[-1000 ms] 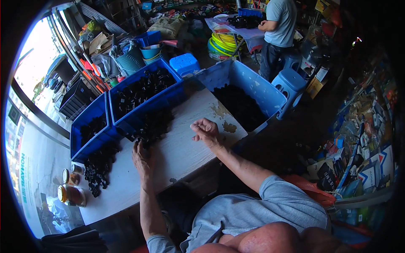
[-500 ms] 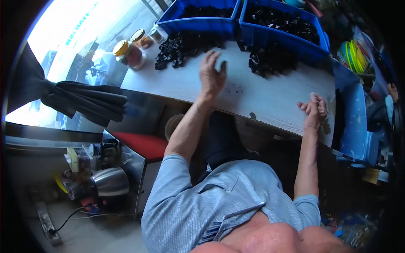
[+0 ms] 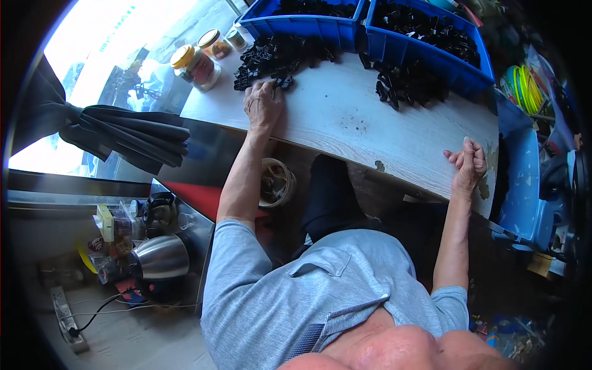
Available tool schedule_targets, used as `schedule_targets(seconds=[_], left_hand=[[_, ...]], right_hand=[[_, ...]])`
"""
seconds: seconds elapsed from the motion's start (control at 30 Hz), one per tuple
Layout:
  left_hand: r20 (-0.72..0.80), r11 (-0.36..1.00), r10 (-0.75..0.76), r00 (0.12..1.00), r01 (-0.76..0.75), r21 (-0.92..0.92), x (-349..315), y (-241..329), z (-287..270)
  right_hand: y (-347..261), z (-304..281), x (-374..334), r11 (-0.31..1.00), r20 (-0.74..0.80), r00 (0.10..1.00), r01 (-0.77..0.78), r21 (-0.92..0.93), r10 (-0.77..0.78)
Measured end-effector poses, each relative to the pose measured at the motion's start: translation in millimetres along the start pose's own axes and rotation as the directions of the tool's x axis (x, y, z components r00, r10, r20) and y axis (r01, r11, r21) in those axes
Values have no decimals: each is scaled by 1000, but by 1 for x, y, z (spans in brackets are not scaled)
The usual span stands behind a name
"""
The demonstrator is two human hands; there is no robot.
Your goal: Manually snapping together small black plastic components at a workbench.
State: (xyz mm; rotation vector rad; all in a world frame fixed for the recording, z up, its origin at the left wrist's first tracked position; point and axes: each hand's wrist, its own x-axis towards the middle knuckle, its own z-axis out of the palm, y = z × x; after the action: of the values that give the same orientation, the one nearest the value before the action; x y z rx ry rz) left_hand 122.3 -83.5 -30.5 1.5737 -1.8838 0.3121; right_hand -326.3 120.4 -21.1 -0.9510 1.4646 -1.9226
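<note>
My left hand (image 3: 264, 106) is at the near edge of a heap of small black clip-like pieces (image 3: 277, 58) on the table's left. Its fingers are bent down and closed at the lowest pieces; the fingertips are hidden, so what they pinch cannot be made out. Near the right end of the table, my right hand (image 3: 468, 168) rests with loosely curled, separated fingers and nothing visible in them. A second heap of black pieces (image 3: 407, 85) lies on the right side, well beyond that hand.
Two blue crates, one at the left (image 3: 302, 26) and one at the right (image 3: 425, 57), hold more black pieces behind the heaps. Lidded jars (image 3: 200, 69) stand at the left. A light blue bin (image 3: 521, 179) adjoins the pale tabletop (image 3: 333, 123). Below are a bucket (image 3: 290, 185) and a kettle (image 3: 161, 258).
My left hand has moved left from the middle of the table to the left heap, its fingers bending down. My right hand has kept its place and pose. The view has shifted slightly.
</note>
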Motion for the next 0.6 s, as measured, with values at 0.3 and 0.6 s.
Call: schedule_targets(seconds=[0.3,0.6], left_hand=[[-39,992,15,999,-20,-122,-9,14,-4],[29,970,112,993,-103,-218,-26,42,-16]], right_hand=[[-1,9,0,998,-76,997,-31,51,35],[-7,9,8,982,-45,983,-183,-55,181]])
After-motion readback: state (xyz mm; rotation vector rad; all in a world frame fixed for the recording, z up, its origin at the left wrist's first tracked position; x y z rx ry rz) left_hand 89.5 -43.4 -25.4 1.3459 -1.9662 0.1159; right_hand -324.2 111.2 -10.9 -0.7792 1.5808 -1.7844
